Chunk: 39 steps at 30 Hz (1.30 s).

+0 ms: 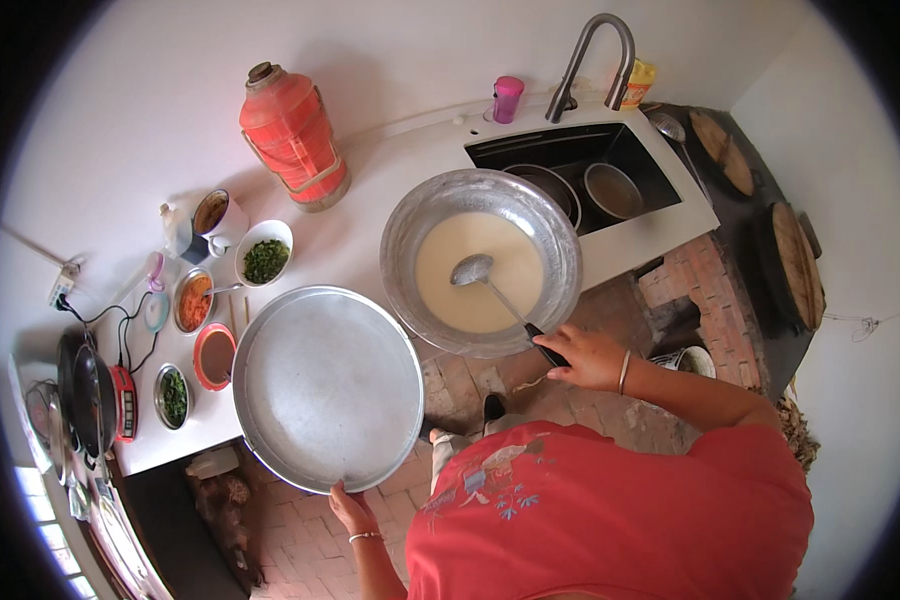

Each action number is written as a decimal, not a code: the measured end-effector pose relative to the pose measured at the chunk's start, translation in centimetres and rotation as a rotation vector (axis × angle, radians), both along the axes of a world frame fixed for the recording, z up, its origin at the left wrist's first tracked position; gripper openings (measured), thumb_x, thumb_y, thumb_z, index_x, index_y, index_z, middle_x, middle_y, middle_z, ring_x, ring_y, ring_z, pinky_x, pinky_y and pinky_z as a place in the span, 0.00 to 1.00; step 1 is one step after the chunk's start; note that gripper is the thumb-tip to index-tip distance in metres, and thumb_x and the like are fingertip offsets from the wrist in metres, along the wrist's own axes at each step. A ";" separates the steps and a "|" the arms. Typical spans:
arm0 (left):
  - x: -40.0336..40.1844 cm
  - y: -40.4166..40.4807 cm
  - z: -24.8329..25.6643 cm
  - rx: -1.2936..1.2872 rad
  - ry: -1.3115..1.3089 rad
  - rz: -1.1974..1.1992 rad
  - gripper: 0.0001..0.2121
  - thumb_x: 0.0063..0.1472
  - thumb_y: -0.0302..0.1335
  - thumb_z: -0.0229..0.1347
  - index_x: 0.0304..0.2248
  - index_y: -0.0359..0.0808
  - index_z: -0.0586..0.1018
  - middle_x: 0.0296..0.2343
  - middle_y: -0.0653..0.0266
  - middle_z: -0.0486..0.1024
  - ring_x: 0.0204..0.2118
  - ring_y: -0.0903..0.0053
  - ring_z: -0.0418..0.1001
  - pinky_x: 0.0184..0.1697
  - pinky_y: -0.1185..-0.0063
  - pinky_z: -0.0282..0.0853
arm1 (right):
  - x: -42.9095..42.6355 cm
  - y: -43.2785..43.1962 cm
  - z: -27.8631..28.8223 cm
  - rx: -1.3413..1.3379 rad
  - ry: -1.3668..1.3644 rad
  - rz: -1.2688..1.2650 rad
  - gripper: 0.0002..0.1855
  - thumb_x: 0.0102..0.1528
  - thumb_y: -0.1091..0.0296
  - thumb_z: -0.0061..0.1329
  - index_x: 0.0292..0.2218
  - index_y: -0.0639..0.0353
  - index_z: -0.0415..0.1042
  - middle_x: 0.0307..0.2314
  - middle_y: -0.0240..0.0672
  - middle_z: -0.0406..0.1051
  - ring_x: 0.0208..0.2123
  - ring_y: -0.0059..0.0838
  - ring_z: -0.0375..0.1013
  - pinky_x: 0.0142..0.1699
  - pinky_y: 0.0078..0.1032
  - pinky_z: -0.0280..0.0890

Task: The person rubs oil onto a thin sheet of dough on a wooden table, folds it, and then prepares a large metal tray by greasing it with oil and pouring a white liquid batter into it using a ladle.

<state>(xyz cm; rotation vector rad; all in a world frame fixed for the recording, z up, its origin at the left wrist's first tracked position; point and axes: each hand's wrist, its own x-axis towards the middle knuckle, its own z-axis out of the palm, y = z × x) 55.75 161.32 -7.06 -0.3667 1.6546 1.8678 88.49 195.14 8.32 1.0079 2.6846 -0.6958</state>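
My left hand (354, 511) grips the near rim of a wide, shallow round metal pan (326, 386), whose bare inside faces up. Its far part overlaps the edge of the white counter. In my right hand (586, 358) is the black handle of a metal ladle (508, 301). The ladle's bowl is over a pale, creamy liquid (450, 307) and looks wet; whether it touches the surface I cannot tell. That liquid fills the bottom of a large metal basin (555, 262), which stands at the counter's front edge, partly in front of the sink.
Bowls of chopped greens (265, 261), orange-red food (195, 300) and brown sauce (215, 357) stand on the counter (390, 150) at left. Behind are a red thermos flask (296, 139) and a mug (220, 217). A sink (570, 146) with pots and a curved faucet (596, 30) lies at right, beside a brick stove (720, 315).
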 end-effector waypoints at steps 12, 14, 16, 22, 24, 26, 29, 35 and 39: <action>-0.2 3.4 -2.1 -0.001 0.003 -0.009 0.13 0.53 0.31 0.47 0.35 0.32 0.67 0.31 0.62 0.68 0.29 0.74 0.69 0.27 0.78 0.68 | 0.6 1.5 -3.2 0.030 0.130 -0.152 0.29 0.48 0.70 0.45 0.52 0.54 0.57 0.39 0.48 0.65 0.40 0.46 0.67 0.40 0.36 0.66; -0.3 3.5 -2.5 0.003 0.017 -0.035 0.12 0.53 0.31 0.47 0.35 0.32 0.67 0.30 0.63 0.68 0.29 0.75 0.69 0.26 0.78 0.68 | 1.4 3.0 -4.0 0.171 0.315 -0.242 0.26 0.50 0.70 0.44 0.51 0.57 0.57 0.38 0.51 0.67 0.40 0.47 0.68 0.41 0.37 0.65; -0.5 3.7 -2.6 0.000 0.012 -0.042 0.12 0.53 0.32 0.47 0.34 0.32 0.68 0.29 0.63 0.68 0.28 0.75 0.69 0.26 0.78 0.67 | 1.6 4.5 -3.5 0.122 0.303 -0.316 0.25 0.50 0.70 0.44 0.51 0.58 0.57 0.38 0.51 0.68 0.40 0.47 0.68 0.41 0.37 0.65; -0.3 4.9 -2.7 0.003 -0.002 -0.052 0.11 0.53 0.32 0.46 0.33 0.33 0.68 0.27 0.64 0.69 0.25 0.75 0.69 0.26 0.78 0.67 | 3.0 7.7 -2.1 0.243 0.326 -0.307 0.21 0.51 0.72 0.44 0.48 0.60 0.61 0.33 0.49 0.70 0.36 0.46 0.70 0.41 0.36 0.65; -0.5 5.0 -3.2 -0.009 0.000 -0.046 0.11 0.53 0.32 0.46 0.33 0.33 0.69 0.26 0.64 0.69 0.25 0.75 0.69 0.26 0.78 0.67 | 2.9 8.5 -1.3 0.292 0.294 -0.284 0.21 0.51 0.73 0.44 0.48 0.60 0.61 0.32 0.49 0.69 0.35 0.47 0.70 0.40 0.37 0.65; -0.7 4.9 -3.6 0.006 -0.023 -0.079 0.13 0.53 0.32 0.46 0.36 0.32 0.69 0.29 0.63 0.70 0.28 0.74 0.71 0.26 0.78 0.68 | 2.6 9.1 -0.8 0.373 0.193 -0.255 0.23 0.51 0.74 0.43 0.49 0.58 0.60 0.32 0.47 0.68 0.31 0.47 0.70 0.37 0.38 0.66; -1.1 5.0 -3.8 0.016 -0.007 -0.050 0.16 0.55 0.34 0.47 0.39 0.31 0.69 0.32 0.62 0.71 0.32 0.74 0.72 0.28 0.78 0.68 | 1.3 9.8 -0.7 0.393 0.058 -0.239 0.23 0.51 0.73 0.42 0.50 0.57 0.59 0.33 0.48 0.67 0.31 0.47 0.70 0.36 0.38 0.66; -1.9 6.3 -2.4 0.060 0.006 -0.114 0.26 0.57 0.49 0.51 0.42 0.32 0.69 0.36 0.61 0.72 0.33 0.75 0.71 0.32 0.78 0.68 | -2.1 11.6 -3.3 0.293 0.221 -0.264 0.23 0.52 0.73 0.41 0.50 0.55 0.59 0.31 0.48 0.68 0.32 0.47 0.70 0.36 0.38 0.66; -1.1 5.8 -1.9 0.067 -0.071 -0.081 0.27 0.57 0.51 0.50 0.42 0.32 0.69 0.35 0.61 0.72 0.33 0.76 0.71 0.35 0.78 0.68 | -4.2 12.2 -5.2 0.096 0.315 -0.266 0.21 0.53 0.72 0.41 0.49 0.56 0.61 0.31 0.48 0.70 0.33 0.47 0.70 0.39 0.38 0.65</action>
